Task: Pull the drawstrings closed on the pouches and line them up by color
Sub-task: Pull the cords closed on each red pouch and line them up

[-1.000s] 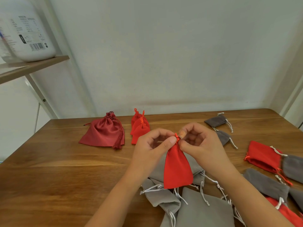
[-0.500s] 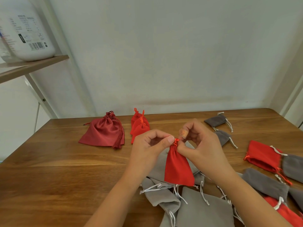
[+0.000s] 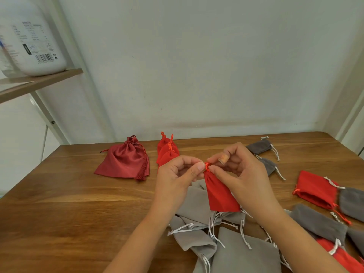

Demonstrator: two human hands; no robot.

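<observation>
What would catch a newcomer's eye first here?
The left hand and right hand pinch the cinched neck of a small red pouch at centre, above a heap of light grey pouches. Near the wall lie a dark red satin pouch and a stack of closed red pouches.

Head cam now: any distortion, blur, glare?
Head view: wide-angle bowing slants the shelf and jug at left; jug label soft; light even, mild sheen on table, no glare; left hand, right hand and red pouch sharp.
</observation>
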